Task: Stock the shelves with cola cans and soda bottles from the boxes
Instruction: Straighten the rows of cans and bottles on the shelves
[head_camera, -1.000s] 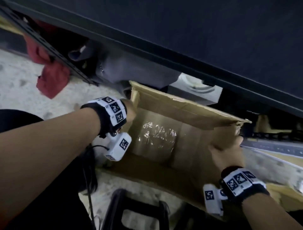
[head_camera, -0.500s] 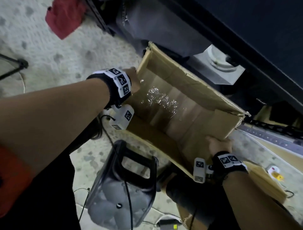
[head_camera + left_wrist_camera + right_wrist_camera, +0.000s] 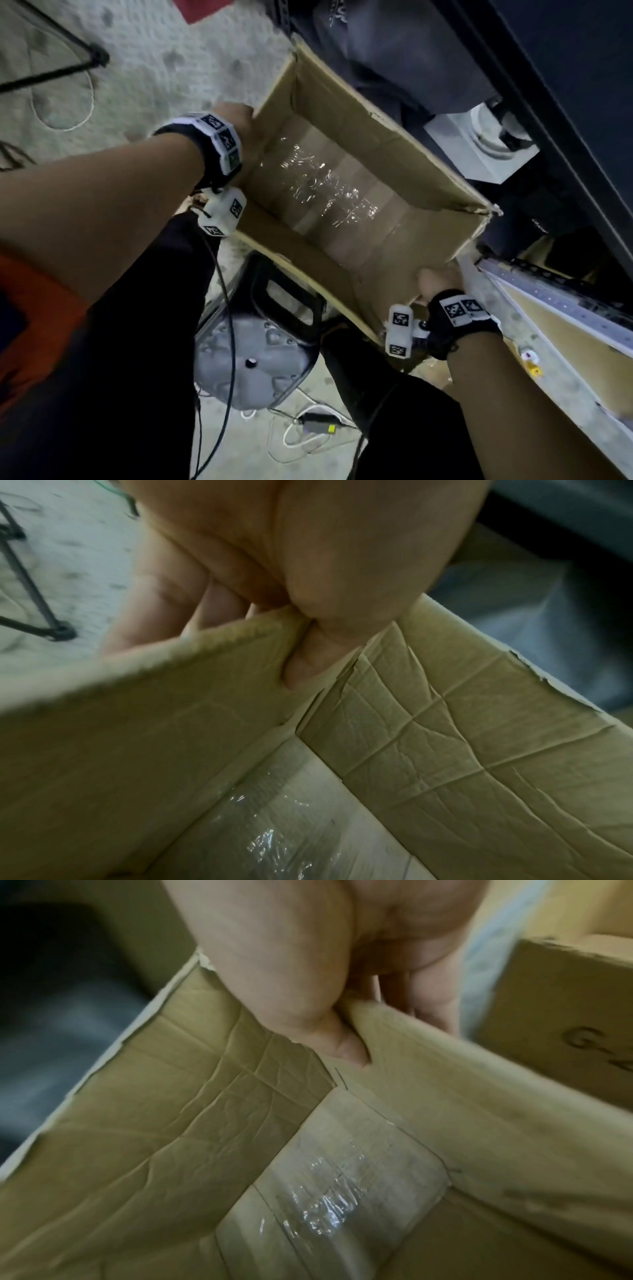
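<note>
Cardboard box (image 3: 394,144) gripped between left hand (image 3: 239,123) and right hand (image 3: 440,282).

The head view looks steeply down from above into the open cardboard box (image 3: 342,192), which fills the frame's centre. Each wrist view sits very close at a box corner, facing inward along the thumb. All three share the taped box floor (image 3: 329,192).

Both arms reach forward; the left hand (image 3: 239,123) and right hand (image 3: 438,284) each seemingly pinch with thumb opposite fingers (image 3: 192,607).
</note>
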Available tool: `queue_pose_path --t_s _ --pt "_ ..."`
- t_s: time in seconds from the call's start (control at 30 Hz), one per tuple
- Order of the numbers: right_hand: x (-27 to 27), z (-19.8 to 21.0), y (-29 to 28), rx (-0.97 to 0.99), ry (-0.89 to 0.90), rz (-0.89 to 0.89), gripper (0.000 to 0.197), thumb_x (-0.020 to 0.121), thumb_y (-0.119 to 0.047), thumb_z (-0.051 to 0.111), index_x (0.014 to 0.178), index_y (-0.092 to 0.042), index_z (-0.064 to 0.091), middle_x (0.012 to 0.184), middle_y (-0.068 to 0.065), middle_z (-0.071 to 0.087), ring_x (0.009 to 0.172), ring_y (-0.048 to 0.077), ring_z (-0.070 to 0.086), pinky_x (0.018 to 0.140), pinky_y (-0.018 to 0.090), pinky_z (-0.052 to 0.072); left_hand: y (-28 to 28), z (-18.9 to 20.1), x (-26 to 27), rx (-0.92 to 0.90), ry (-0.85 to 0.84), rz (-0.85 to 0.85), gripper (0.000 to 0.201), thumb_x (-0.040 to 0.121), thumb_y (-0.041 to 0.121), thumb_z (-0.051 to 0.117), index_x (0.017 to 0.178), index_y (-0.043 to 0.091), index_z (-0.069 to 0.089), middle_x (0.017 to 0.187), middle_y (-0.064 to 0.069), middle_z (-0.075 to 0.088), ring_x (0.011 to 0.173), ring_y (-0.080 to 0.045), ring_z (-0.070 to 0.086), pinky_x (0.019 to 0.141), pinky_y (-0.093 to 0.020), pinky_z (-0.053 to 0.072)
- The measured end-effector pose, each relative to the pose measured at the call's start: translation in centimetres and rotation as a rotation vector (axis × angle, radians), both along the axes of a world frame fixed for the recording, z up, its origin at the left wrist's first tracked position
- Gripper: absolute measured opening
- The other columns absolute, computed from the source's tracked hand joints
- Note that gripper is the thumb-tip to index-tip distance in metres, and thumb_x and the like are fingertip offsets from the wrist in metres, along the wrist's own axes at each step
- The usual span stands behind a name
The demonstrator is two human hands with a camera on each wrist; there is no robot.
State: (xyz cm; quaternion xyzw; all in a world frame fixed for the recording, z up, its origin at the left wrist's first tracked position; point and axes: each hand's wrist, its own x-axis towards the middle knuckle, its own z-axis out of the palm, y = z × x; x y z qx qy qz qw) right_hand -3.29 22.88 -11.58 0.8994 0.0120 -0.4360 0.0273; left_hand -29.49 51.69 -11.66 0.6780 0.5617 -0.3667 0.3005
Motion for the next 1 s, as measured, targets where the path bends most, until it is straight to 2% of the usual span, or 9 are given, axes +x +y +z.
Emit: queue_pose_path --t_s 0.13,0.27,0.47,0.6,0.73,0.83,0.87,0.93,1.0 --pt "-3.3 4.8 4.6 0.168 -0.032 0.113 0.053 0.083 0.002 0.059 0.134 -0.013 0.054 0.125 0.016 0.064 0.116 0.037 0.06 0.097 0.042 0.051 0.8 4.6 -6.7 0.111 -0.056 0.189 0.021 0.102 0.007 0.048 0.116 -0.001 0.061 0.115 -0.026 0.062 0.1 -0.041 0.06 0.08 -0.042 0.043" --pt "-5.0 8.7 9.6 0.222 0.0 0.239 0.039 0.085 -0.004 0.058 0.121 -0.019 0.058 0.114 0.006 0.066 0.103 0.031 0.062 0.086 0.035 0.05 0.4 9.9 -13.0 0.214 -0.036 0.414 0.006 0.089 0.024 0.058 0.093 0.02 0.059 0.092 -0.014 0.065 0.081 -0.033 0.06 0.076 -0.041 0.052" --pt "-9.0 13.3 20.3 0.343 0.001 0.583 0.046 0.089 -0.008 0.057 0.134 -0.018 0.055 0.126 0.012 0.065 0.113 0.037 0.06 0.091 0.035 0.047 0.3 13.5 -22.4 0.229 0.027 0.75 0.025 0.084 0.035 0.062 0.101 0.016 0.063 0.095 -0.015 0.068 0.08 -0.033 0.065 0.077 -0.047 0.059" --pt "-12.2 13.2 27.1 0.414 -0.026 0.766 0.038 0.087 -0.01 0.054 0.121 -0.026 0.057 0.107 0.009 0.067 0.098 0.035 0.063 0.079 0.033 0.045 -1.0 12.3 -26.7 0.143 0.069 1.011 0.025 0.087 0.021 0.068 0.103 0.002 0.064 0.091 -0.02 0.067 0.082 -0.037 0.068 0.074 -0.051 0.06" --pt "-14.7 10.8 33.3 0.463 -0.032 0.872 0.04 0.089 -0.016 0.055 0.126 -0.032 0.056 0.105 0.003 0.068 0.087 0.029 0.06 0.075 0.031 0.047 -1.3 10.1 -28.3 -0.021 -0.012 1.233 0.018 0.096 0.005 0.058 0.112 -0.004 0.06 0.098 -0.023 0.068 0.079 -0.039 0.069 0.042 -0.04 0.056" --pt "-16.1 8.6 36.8 0.477 0.001 0.935 0.05 0.091 -0.015 0.052 0.136 -0.037 0.054 0.11 -0.001 0.07 0.087 0.025 0.06 0.075 0.028 0.046 -1.3 7.7 -28.4 -0.12 -0.052 1.3 0.012 0.101 0.0 0.049 0.102 -0.008 0.058 0.114 -0.028 0.067 0.09 -0.043 0.07 0.06 -0.051 0.062" --pt "-16.5 7.8 37.9 0.465 0.006 0.953 0.051 0.091 -0.015 0.052 0.136 -0.039 0.053 0.11 -0.001 0.069 0.088 0.027 0.061 0.077 0.03 0.049 -1.1 6.9 -28.6 -0.142 -0.061 1.328 0.012 0.101 -0.001 0.05 0.099 -0.009 0.058 0.111 -0.028 0.068 0.088 -0.042 0.07 0.064 -0.055 0.062" --pt "-17.3 6.1 39.8 0.446 0.008 0.957 0.051 0.09 -0.017 0.052 0.135 -0.042 0.052 0.11 0.001 0.07 0.095 0.031 0.065 0.085 0.038 0.055 -0.3 5.4 -28.8 -0.152 -0.077 1.373 0.009 0.101 -0.001 0.05 0.099 -0.008 0.055 0.102 -0.024 0.067 0.085 -0.039 0.07 0.058 -0.048 0.062" --pt "-18.1 4.7 41.1 0.424 0.011 0.95 0.049 0.09 -0.018 0.051 0.133 -0.041 0.052 0.11 0.002 0.07 0.098 0.033 0.066 0.09 0.043 0.056 0.5 4.2 -28.8 -0.184 -0.101 1.418 0.008 0.101 0.0 0.05 0.103 -0.005 0.057 0.091 -0.022 0.068 0.079 -0.036 0.071 0.065 -0.049 0.063"
